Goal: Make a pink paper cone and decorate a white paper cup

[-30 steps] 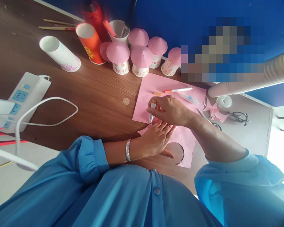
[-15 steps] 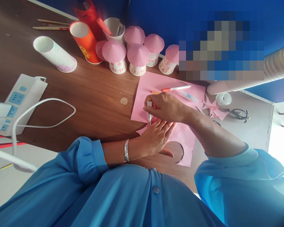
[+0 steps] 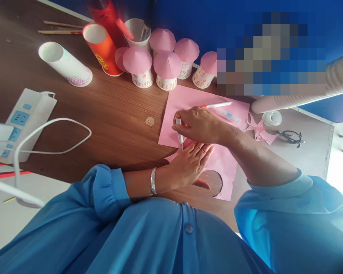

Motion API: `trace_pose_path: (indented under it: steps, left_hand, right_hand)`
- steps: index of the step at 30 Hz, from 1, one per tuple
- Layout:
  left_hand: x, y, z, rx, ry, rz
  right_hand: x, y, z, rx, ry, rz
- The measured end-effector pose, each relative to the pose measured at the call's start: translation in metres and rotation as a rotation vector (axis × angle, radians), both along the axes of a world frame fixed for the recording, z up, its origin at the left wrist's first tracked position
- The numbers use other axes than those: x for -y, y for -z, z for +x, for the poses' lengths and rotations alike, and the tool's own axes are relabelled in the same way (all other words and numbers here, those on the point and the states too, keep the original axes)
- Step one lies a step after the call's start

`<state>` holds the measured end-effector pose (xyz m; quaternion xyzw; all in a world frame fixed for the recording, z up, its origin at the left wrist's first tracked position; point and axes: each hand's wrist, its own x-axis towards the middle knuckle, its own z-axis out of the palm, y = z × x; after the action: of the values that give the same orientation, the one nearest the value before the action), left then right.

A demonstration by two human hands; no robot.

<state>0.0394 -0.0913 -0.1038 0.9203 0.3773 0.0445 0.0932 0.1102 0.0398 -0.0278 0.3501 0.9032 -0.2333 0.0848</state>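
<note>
My right hand grips a white marker with an orange end, its tip pointing down at the pink paper beside my left fingers. Palm down, my left hand lies flat with its fingers stretched out and its thumb apart. It rests over the lower pink sheet, which has a round piece cut out of it. A curved pale edge shows by the marker tip; what it belongs to is mostly hidden by my hands. Beneath the right hand is an upper pink sheet, with another marker and a glue tube.
Paper cups with pink cone roofs stand along the back. Left of them are an orange tube and a white cup. A power strip lies at left; tape, scissors and stacked cups at right.
My right hand has shifted slightly left and up with the marker, and the pale curved edge by its tip shows more. My left hand stays in place.
</note>
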Motion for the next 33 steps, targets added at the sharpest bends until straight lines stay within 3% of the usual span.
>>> trace_pose_path:
  steps: [9,17,20,25,33]
  left_hand:
    - [0.001,0.004,0.000,0.038,-0.016,0.038]
    - [0.003,0.014,0.001,0.077,-0.021,0.069]
    - [0.004,0.017,-0.001,0.104,-0.032,0.119]
    - [0.001,0.014,-0.001,0.120,0.002,0.121]
    - [-0.001,0.016,0.005,0.065,0.017,0.092]
  right_hand:
    - [-0.010,0.000,0.011,-0.181,0.119,-0.013]
    - [0.004,-0.017,0.064,-1.003,0.500,-0.158]
    - [0.019,-0.012,0.084,-1.163,0.669,-0.115]
    - [0.045,0.007,0.122,-1.245,0.976,-0.116]
    - [0.084,0.023,0.158,-1.509,1.150,-0.435]
